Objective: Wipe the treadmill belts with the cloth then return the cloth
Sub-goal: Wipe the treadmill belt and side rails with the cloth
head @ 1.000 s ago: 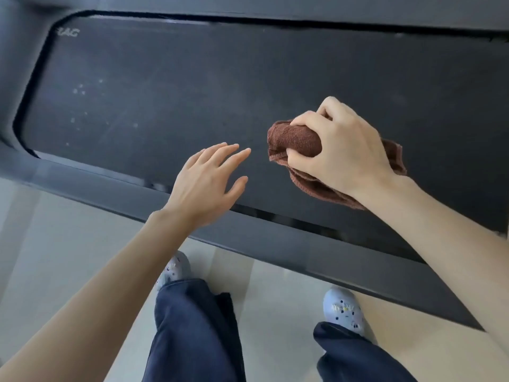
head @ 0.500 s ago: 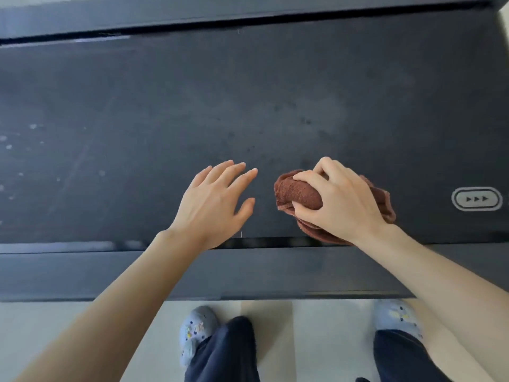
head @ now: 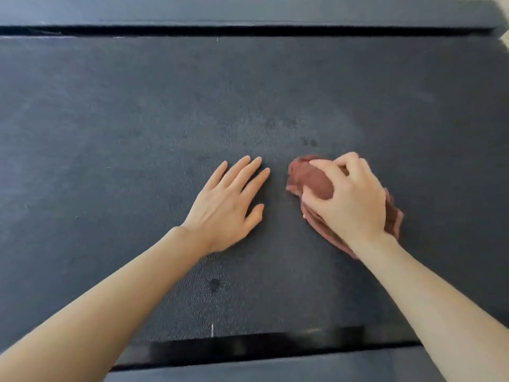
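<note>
Right fingers (head: 325,164) curled, thumb and index pinching a rolled fold of the cloth (head: 314,181); the other fingers are bent over the top. Right hand (head: 349,201) sits on the cloth, pressing it onto the treadmill belt (head: 124,119). The palm covers the middle of the cloth, so its full outline is not visible.

Cloth: reddish-brown, bunched, lying on the belt just at 3 o'clock from frame centre. Long axis runs roughly 10 o'clock to 4 o'clock. Rolled, thicker end points to 10 o'clock; flatter layered edges stick out past the wrist at 4–5 o'clock.

Left fingers (head: 248,172) straight, slightly spread, pointing to 1 o'clock, thumb out toward 3 o'clock. Left hand (head: 224,209) palm down, holding nothing, near the cloth at its 9 o'clock with a gap between them. Cannot tell if the palm touches the belt or sits just above it.

Around:
- Belt dark grey, textured, fills most of the view, runs 9 to 3 o'clock.
- Dark spot (head: 214,283) at 6 o'clock of the left hand, between the forearms.
- Smaller dark marks (head: 308,141) at 12 o'clock of the cloth.
- Far side rail (head: 248,9) at 12 o'clock, behind a black slot.
- Near side rail (head: 275,369) at 6 o'clock, below a glossy black strip (head: 248,347).

Both forearms cross the near edge of the belt.
</note>
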A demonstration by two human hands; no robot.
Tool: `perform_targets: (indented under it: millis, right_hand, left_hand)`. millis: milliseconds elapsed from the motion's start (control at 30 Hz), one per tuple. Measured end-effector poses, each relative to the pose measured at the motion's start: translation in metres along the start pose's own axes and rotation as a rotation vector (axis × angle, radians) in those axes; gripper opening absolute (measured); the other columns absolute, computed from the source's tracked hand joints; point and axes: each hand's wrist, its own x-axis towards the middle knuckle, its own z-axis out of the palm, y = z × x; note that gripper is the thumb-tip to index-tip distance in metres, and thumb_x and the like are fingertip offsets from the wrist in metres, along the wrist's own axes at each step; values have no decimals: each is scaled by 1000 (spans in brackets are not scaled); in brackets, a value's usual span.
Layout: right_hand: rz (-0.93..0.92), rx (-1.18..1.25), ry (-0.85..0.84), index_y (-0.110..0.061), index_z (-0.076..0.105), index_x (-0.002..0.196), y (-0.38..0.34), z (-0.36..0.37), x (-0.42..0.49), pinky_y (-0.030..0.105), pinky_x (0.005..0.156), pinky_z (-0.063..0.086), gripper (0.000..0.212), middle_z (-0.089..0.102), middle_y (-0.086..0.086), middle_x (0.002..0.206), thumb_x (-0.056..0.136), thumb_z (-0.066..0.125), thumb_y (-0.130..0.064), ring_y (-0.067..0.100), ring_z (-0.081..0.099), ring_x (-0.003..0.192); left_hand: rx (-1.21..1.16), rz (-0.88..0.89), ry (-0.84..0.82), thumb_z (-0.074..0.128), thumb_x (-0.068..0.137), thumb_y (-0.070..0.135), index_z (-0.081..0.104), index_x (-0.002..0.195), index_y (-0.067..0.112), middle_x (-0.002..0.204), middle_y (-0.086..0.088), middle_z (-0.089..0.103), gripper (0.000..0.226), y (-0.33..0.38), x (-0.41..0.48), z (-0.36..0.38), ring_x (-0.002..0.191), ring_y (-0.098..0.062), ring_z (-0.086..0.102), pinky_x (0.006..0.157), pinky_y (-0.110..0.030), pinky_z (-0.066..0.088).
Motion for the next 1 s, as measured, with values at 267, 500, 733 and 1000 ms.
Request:
perform_targets:
  millis: [267, 500, 733, 1000]
  right_hand:
    - [126, -68, -5, -30, 60, 112, 55, 34, 141, 36, 80, 38, 40, 55, 5, 111, 78, 55, -50, 28, 51, 110]
    - [83, -96, -14, -23, 55, 113, 16, 17, 76, 37, 80, 43, 41, 57, 7, 109, 81, 56, -49, 31, 57, 99]
    - [-274, 22, -171, -33, 53, 124, -48, -27, -99, 24, 89, 32, 53, 52, -9, 116, 79, 52, -62, 11, 51, 103]
    - [-404, -95, -155, -25, 58, 126, -11, -7, -1, 41, 84, 41, 45, 57, 6, 117, 87, 58, -48, 25, 54, 104]
  left_hand:
    - [-69, 32, 120, 14, 88, 49, 24, 147, 22, 156, 3, 17, 66, -7, 3, 17, 144, -13, 6, 118, -36, 2]
    - [-11, 47, 137, 20, 96, 48, 15, 149, 22, 157, 3, 10, 59, -8, 3, 24, 144, -13, 2, 117, -34, -3]
    - [131, 55, 149, 11, 95, 52, 29, 145, 18, 154, 5, 23, 63, -41, -14, 1, 143, -14, 13, 117, -45, 3]
    - [-23, -104, 121, 6, 88, 58, 14, 146, 37, 155, 12, 12, 63, -104, -44, 13, 144, -10, 4, 117, -45, 3]
